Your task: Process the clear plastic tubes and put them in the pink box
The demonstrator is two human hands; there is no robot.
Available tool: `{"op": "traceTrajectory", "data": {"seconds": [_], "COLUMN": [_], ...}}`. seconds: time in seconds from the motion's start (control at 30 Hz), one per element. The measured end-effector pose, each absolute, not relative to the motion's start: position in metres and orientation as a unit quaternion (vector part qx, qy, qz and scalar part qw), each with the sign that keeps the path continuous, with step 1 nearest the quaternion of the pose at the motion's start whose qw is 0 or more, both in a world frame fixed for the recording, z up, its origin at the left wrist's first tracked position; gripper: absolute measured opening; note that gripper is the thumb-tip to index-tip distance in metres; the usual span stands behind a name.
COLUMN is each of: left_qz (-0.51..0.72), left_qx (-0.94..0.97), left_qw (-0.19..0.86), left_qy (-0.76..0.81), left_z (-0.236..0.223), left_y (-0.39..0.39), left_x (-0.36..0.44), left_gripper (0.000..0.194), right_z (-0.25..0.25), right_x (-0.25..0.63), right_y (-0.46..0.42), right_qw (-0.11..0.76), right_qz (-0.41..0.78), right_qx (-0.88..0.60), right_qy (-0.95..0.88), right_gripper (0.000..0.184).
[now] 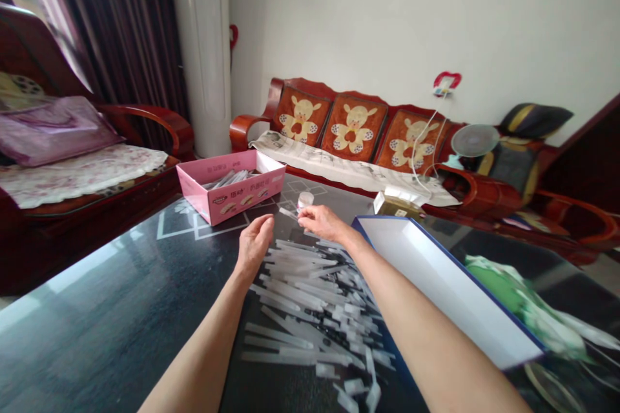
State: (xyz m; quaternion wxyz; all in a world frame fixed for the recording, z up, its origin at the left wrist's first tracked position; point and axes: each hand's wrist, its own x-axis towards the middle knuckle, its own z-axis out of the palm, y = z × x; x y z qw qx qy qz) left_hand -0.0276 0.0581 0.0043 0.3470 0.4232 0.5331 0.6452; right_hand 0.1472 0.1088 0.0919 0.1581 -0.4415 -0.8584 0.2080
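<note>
A loose pile of translucent plastic strips lies on the black glass table, spreading toward me. My left hand rests palm down at the pile's far edge, fingers together and holding nothing. My right hand pinches one thin clear strip between its fingertips. Just beyond those fingers stands a small clear jar with a white top. Further back on the left, a pink cardboard box holds more strips. To the right of my right forearm, a white box lid with blue edges lies tilted.
A crumpled green and white cloth lies at the table's right. A small cardboard box sits at the far edge. Behind the table stands a red wooden sofa with newspaper on its seat; another wooden sofa stands at the left.
</note>
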Motion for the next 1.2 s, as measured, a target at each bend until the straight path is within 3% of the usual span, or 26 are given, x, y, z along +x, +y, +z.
{"op": "traceTrajectory", "data": {"seconds": [0.1,0.23,0.33,0.6,0.77,0.87,1.07,1.2], "left_qz": [0.634,0.606,0.619,0.608,0.585,0.550,0.398,0.355], "left_qx": [0.440,0.413,0.377,0.390,0.432,0.532,0.797,0.799], "left_qw": [0.461,0.554,0.563,0.568,0.564,0.481,0.008,-0.048], "left_qy": [0.439,0.395,0.398,0.395,0.391,0.428,0.453,0.482], "left_z": [0.013,0.017,0.016,0.016,0.017,0.023,0.047,0.052], "left_y": [0.053,0.050,0.050,0.049,0.047,0.045,0.029,0.023], "left_x": [-0.018,-0.014,-0.016,-0.013,-0.007,-0.006,0.017,0.044], "left_gripper": [0.065,0.055,0.052,0.042,0.039,0.037,0.023,0.018], "right_z": [0.090,0.087,0.087,0.060,0.049,0.048,0.049,0.049], "right_x": [0.151,0.168,0.195,0.222,0.218,0.220,0.211,0.201], "right_y": [0.090,0.073,0.068,0.052,0.041,0.033,0.023,0.022], "right_qw": [0.197,0.223,0.272,0.481,0.531,0.554,0.592,0.598], "right_qz": [0.248,0.221,0.222,0.457,0.497,0.521,0.507,0.491], "right_qx": [-0.411,-0.409,-0.433,-0.507,-0.484,-0.460,-0.468,-0.474], "right_qy": [-0.855,-0.857,-0.830,-0.550,-0.486,-0.458,-0.417,-0.419], "right_gripper": [0.020,0.018,0.021,0.037,0.041,0.039,0.038,0.038]}}
